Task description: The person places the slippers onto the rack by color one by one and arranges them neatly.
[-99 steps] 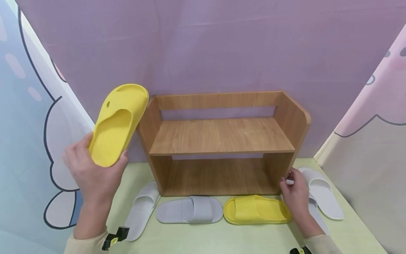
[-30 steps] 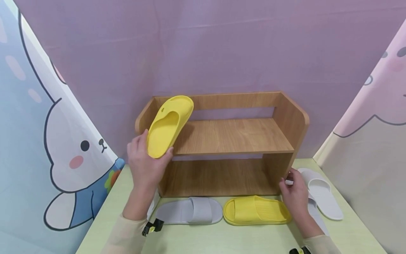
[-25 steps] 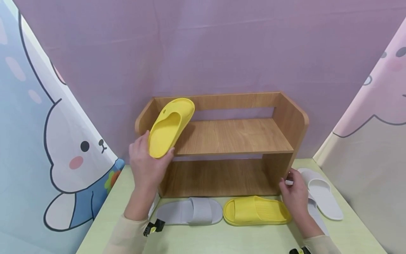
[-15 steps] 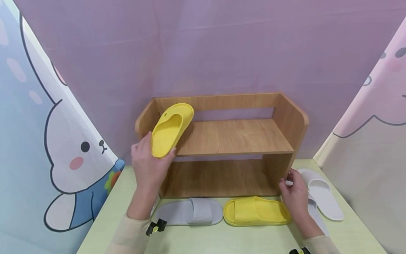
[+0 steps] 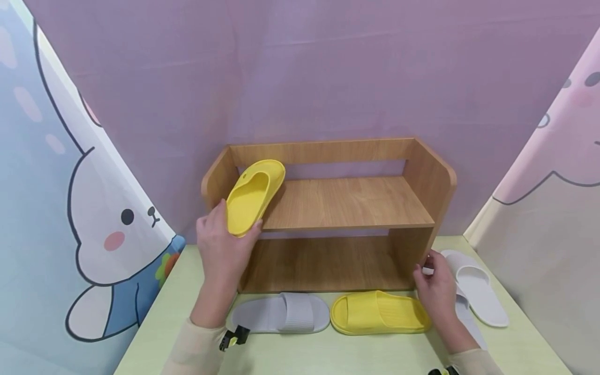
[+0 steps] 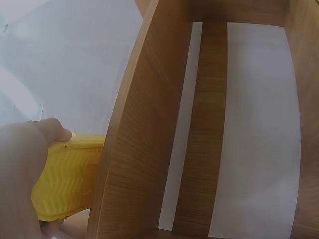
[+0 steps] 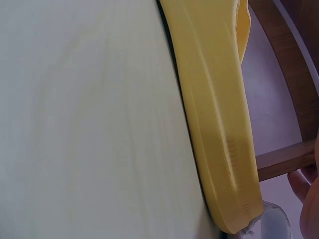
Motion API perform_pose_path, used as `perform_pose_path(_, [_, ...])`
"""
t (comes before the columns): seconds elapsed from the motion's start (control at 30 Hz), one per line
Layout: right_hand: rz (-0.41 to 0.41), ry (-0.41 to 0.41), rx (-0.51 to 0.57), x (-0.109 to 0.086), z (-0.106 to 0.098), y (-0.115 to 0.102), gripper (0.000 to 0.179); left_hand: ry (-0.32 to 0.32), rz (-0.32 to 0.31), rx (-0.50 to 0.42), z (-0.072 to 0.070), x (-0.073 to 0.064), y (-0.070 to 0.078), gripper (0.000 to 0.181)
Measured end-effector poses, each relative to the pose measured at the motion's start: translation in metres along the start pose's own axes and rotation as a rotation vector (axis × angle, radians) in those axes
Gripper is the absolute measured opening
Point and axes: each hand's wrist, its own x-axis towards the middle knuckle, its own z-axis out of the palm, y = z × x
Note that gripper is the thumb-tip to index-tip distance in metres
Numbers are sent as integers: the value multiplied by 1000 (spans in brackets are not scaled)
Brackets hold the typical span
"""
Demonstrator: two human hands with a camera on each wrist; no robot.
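Observation:
A yellow slipper (image 5: pixel 255 195) tilts toe-up over the left part of the upper shelf board. My left hand (image 5: pixel 224 242) grips its heel end, thumb on one side and fingers on the other. In the left wrist view the ribbed sole of the yellow slipper (image 6: pixel 67 179) shows beside the shelf's side panel. My right hand (image 5: pixel 436 284) holds the lower front edge of the right side panel of the wooden shelf (image 5: pixel 347 203). In the right wrist view only fingertips (image 7: pixel 299 184) show at the panel edge. Another yellow slipper (image 5: pixel 379 312) lies just left of that hand.
A grey slipper (image 5: pixel 281 312) lies in front of the shelf, left of the yellow one. To the right, a white slipper (image 5: pixel 478 289) and a grey slipper (image 5: pixel 466 317) lie partly behind my right hand. Printed cloth walls (image 5: pixel 323 73) surround the pale green table (image 5: pixel 328 357).
My left hand has carried the yellow slipper rightward from beside the shelf, then lowered it towards the upper board. My right hand has stayed at the side panel.

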Motion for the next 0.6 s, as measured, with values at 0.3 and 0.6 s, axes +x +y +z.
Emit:
perform_pose_path(0.3, [28, -15, -5, -1, 0, -2, 47, -15, -31, 22, 0, -5, 1, 90])
perform_pose_path(0.6, [12, -5, 5, 0, 0, -2, 47, -34, -63, 47, 0, -6, 0, 88])
